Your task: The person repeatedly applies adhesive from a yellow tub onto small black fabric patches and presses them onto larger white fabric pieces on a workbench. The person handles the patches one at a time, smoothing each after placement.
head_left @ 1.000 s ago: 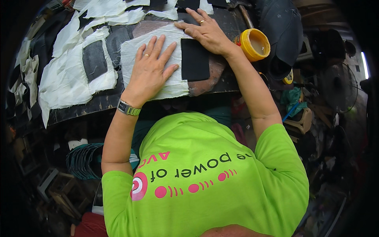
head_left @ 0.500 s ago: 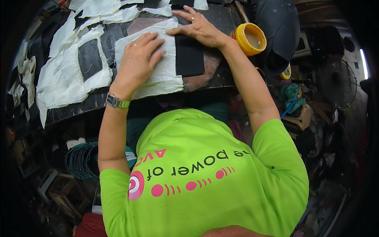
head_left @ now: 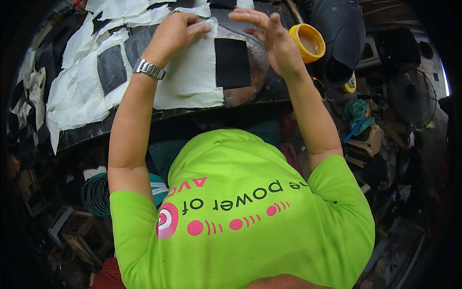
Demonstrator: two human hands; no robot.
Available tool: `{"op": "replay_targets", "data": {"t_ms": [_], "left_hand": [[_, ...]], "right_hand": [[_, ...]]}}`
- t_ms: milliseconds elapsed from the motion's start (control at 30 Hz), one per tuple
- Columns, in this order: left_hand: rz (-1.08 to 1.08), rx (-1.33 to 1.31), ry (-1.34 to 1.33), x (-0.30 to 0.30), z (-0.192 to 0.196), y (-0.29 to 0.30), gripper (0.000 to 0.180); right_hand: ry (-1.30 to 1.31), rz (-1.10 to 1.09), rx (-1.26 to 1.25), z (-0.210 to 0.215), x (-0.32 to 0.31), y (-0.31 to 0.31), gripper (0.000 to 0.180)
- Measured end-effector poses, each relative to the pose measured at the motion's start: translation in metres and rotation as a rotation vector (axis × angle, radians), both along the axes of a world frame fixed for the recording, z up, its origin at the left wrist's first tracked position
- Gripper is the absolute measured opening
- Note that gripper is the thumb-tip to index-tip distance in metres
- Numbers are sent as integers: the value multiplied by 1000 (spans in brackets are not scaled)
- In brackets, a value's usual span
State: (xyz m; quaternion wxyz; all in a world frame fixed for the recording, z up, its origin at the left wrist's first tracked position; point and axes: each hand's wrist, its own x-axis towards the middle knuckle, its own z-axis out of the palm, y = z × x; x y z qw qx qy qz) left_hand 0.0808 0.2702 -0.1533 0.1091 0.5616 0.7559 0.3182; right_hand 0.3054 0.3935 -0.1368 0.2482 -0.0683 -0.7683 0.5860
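While the left hand (head_left: 174,32) pinches the top edge of the white cloth sheet (head_left: 190,77), the right hand (head_left: 269,38) hovers open; the black rectangular patch (head_left: 232,62) lies between them, long axis running away from the person.

left hand (head_left: 175,33) pinching closed, right hand (head_left: 269,36) raised, fingers spread.

Cramped, dim workshop. Dark wooden worktable (head_left: 144,126) runs under the fingers, its worn front edge just below them. Right of the fingers, a black round standing fan (head_left: 413,98) beside a bright daylight strip (head_left: 443,77) at the frame's rim. Below that, a pale plastic stool (head_left: 368,143) with teal cloth (head_left: 357,110) among clutter. Well below-left of the fingers, a coil of dark green hose (head_left: 98,193) and grey wooden crates (head_left: 72,229) on the dark floor.
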Motion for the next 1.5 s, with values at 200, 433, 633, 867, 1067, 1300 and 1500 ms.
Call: {"op": "replay_targets", "data": {"t_ms": [200,433,633,867,1067,1300,1500], "left_hand": [[106,349,-278,3,14,7,20],[116,288,-17,0,3,19,22],[147,348,-31,-8,-11,26,20],[168,383,-88,-21,-21,36,22],[6,622,83,-7,12,14,20],[89,705,-15,-13,64,-36,24],[412,932,467,-56,102,-99,42]], "right_hand": [[-15,15,366,-6,27,-29,55],[-275,-169,1026,-32,20,-35,41],[-466,-142,1266,-41,27,-31,51],[-435,110,1068,-33,47,-23,51],[55,-315,302,-16,31,-24,94],[111,-37,-475,11,-30,-19,103],[270,-88,-354,15,-177,3,94]]}}
